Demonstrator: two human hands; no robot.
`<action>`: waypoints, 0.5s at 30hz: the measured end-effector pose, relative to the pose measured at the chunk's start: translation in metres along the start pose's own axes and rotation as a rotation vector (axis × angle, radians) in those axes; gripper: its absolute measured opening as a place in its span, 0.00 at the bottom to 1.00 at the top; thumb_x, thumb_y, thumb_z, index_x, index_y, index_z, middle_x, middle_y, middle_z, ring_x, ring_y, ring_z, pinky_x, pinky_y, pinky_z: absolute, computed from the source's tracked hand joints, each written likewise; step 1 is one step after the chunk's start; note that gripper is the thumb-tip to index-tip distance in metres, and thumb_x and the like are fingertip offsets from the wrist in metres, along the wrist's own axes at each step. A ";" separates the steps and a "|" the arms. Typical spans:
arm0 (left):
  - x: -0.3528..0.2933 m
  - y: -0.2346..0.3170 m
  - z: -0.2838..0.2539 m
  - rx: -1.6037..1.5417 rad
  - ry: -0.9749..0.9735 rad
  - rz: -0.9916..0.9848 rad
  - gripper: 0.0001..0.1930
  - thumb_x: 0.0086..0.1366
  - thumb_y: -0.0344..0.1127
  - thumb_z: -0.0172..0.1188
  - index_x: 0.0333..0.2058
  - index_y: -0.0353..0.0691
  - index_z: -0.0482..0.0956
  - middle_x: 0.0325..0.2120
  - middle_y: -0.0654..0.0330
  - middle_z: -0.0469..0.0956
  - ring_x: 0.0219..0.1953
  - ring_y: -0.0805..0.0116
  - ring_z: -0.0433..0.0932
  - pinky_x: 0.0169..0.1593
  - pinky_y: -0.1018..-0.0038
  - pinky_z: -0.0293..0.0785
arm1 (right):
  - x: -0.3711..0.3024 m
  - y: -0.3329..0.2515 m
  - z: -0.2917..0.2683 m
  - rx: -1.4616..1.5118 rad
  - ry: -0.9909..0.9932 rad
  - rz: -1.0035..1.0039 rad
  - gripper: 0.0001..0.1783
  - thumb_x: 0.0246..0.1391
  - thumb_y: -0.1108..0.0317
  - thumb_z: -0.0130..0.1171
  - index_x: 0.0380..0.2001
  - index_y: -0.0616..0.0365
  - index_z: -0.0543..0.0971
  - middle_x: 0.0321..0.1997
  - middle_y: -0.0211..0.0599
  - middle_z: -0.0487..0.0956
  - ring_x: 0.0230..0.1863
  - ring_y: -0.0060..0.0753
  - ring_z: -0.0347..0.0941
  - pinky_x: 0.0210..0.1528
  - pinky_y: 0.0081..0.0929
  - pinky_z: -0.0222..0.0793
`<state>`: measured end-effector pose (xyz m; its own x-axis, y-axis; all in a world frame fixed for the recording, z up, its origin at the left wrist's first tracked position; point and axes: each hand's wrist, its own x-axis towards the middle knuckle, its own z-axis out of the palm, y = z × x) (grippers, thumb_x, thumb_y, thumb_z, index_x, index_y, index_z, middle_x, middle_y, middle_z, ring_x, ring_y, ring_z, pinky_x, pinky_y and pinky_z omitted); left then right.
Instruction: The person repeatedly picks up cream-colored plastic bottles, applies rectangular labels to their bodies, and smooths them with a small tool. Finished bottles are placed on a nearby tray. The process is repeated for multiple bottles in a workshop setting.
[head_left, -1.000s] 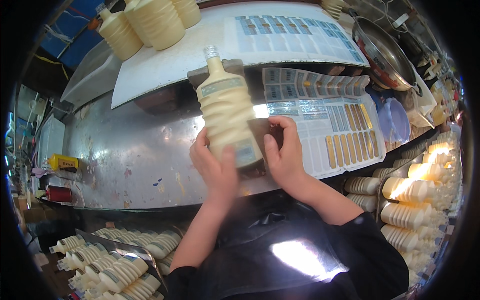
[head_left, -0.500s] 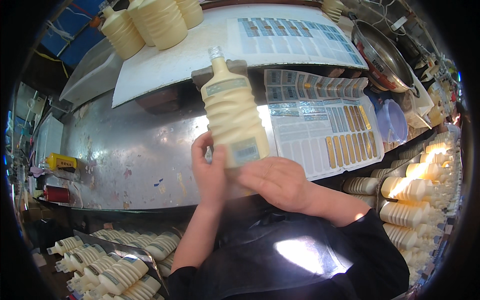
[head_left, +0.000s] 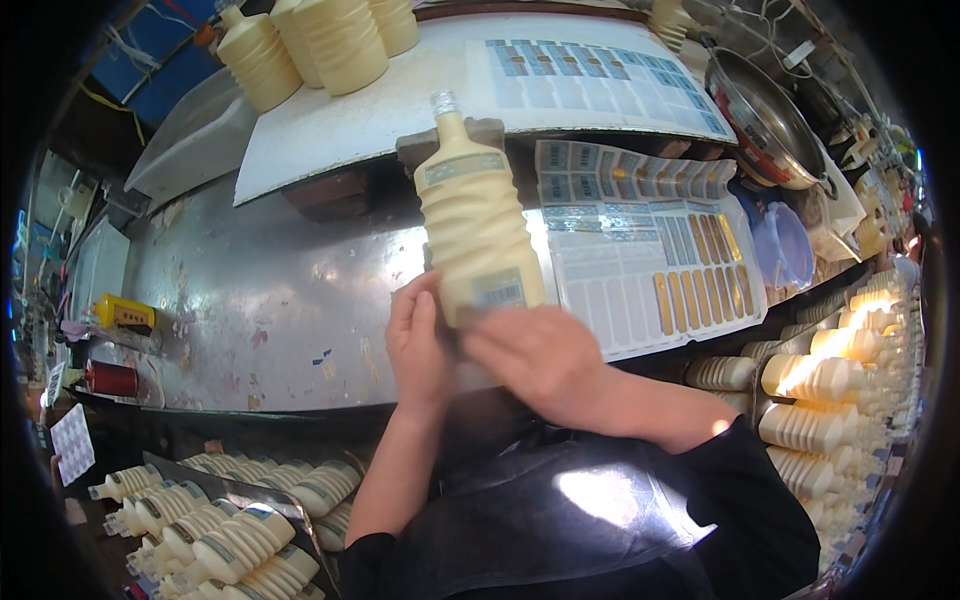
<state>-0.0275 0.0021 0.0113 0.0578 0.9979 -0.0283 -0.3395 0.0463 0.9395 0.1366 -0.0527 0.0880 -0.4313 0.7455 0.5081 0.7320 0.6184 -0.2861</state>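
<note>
A cream-coloured bottle (head_left: pixel 478 225) with wavy ridged sides and a clear threaded neck leans on a dark block (head_left: pixel 412 152), its neck pointing away from me. One label (head_left: pixel 464 168) sits on its shoulder and another label (head_left: pixel 500 290) near its base. My left hand (head_left: pixel 418 345) is closed round the bottle's lower left side, thumb in front. Against the base, at the lower label's bottom edge, lies my right hand (head_left: pixel 540 355), blurred, with fingers stretched out to the left. I see nothing held in it.
Right of the bottle lie sticker sheets (head_left: pixel 610 275) with silver and gold strips. Several cream jugs (head_left: pixel 340 50) stand on the white board (head_left: pixel 430 75) at the back. A metal pan (head_left: pixel 765 115) and purple bucket (head_left: pixel 783 245) are at right. Stacked bottles (head_left: pixel 245 540) fill both sides.
My right hand has shifted slightly up and left along the bottle's base, near the lower label. My left hand keeps its hold. The whole view has shifted slightly, and a white sheet shows at far left.
</note>
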 end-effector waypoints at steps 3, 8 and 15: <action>0.000 0.000 0.000 0.025 -0.006 -0.004 0.16 0.79 0.35 0.46 0.55 0.33 0.77 0.52 0.56 0.78 0.54 0.69 0.74 0.62 0.69 0.69 | -0.003 -0.006 0.007 0.150 0.098 0.087 0.12 0.50 0.75 0.60 0.41 0.58 0.80 0.37 0.39 0.81 0.37 0.42 0.81 0.35 0.38 0.75; -0.006 -0.007 0.001 0.343 0.015 0.164 0.19 0.78 0.40 0.49 0.58 0.33 0.74 0.51 0.55 0.74 0.56 0.65 0.70 0.66 0.67 0.61 | 0.010 -0.001 0.006 0.364 0.402 0.627 0.13 0.57 0.69 0.62 0.46 0.56 0.78 0.31 0.47 0.82 0.30 0.52 0.82 0.34 0.42 0.79; -0.010 -0.014 0.015 0.735 0.036 0.241 0.35 0.58 0.39 0.68 0.60 0.33 0.64 0.56 0.46 0.65 0.61 0.48 0.63 0.66 0.55 0.59 | -0.011 0.016 0.007 0.145 0.217 0.708 0.15 0.56 0.68 0.66 0.46 0.54 0.76 0.20 0.39 0.78 0.20 0.38 0.76 0.26 0.32 0.71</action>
<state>-0.0096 -0.0092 0.0036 0.0261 0.9781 0.2066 0.3722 -0.2014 0.9060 0.1497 -0.0493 0.0725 0.2410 0.9207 0.3068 0.7122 0.0469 -0.7004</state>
